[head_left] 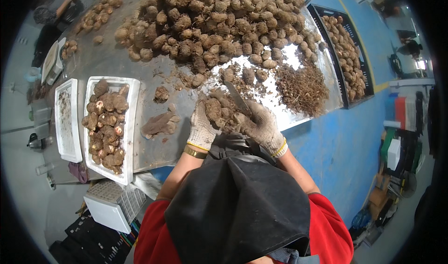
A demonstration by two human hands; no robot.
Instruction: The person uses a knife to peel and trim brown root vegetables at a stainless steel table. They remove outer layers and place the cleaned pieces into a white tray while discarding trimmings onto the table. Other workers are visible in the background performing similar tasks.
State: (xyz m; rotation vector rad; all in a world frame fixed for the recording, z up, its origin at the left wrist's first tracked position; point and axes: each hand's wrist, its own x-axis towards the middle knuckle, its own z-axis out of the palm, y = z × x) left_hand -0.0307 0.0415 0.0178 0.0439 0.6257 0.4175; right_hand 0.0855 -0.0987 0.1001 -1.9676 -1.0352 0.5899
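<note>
My left hand (203,125), in a soiled knit glove, grips a clump of taro corms (214,109) just above the near table edge. In my right hand (261,125), gloved alike, is a knife (238,97), its blade angled up and left beside the clump. My right thumb lies close to the clump's right side; whether it touches is hard to tell. Beyond both hands rises a large heap of brown, hairy taro corms (217,22). Loose peelings and several single corms (248,75) lie between the heap and the knife.
On the left stand a white foam tray of trimmed corms (130,131) and another foam tray (74,124) with dirt in it. A dirty glove (160,124) lies nearby. Root trimmings (302,89) are piled right. A black crate (369,85) holds corms. Another person's arm (66,1) shows far left.
</note>
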